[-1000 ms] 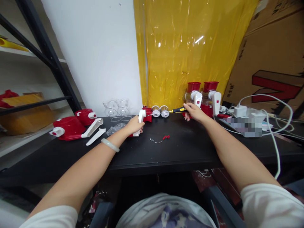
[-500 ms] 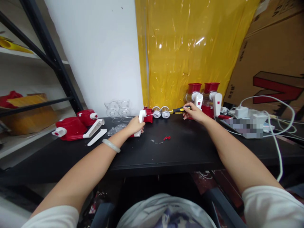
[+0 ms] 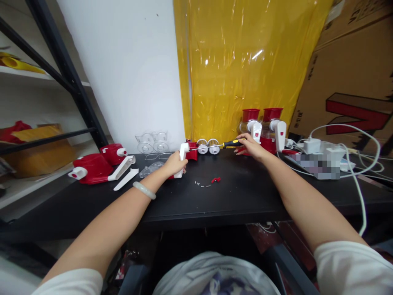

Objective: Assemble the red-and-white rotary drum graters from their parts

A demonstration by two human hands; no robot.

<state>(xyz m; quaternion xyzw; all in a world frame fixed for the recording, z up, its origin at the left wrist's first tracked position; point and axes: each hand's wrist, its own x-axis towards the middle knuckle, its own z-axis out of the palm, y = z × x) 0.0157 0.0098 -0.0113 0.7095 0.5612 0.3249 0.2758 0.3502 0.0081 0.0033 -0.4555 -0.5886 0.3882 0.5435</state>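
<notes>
My left hand (image 3: 174,163) is closed round the white handle of a red and white device (image 3: 188,150) standing on the black table (image 3: 233,192). My right hand (image 3: 250,146) grips a screwdriver with a black and yellow handle (image 3: 231,143); its thin shaft points left at the red part of the device. Small screws (image 3: 202,184) and a little red piece (image 3: 215,179) lie on the table between my arms.
Two assembled red and white devices (image 3: 264,127) stand at the back by the yellow sheet. Red bodies with white handles (image 3: 98,166) and clear plastic parts (image 3: 152,143) lie at the left. A power strip with white cables (image 3: 325,157) is at the right, before cardboard boxes.
The view has shifted slightly. Both hands keep their grips, and the screwdriver stays pointed at the device.
</notes>
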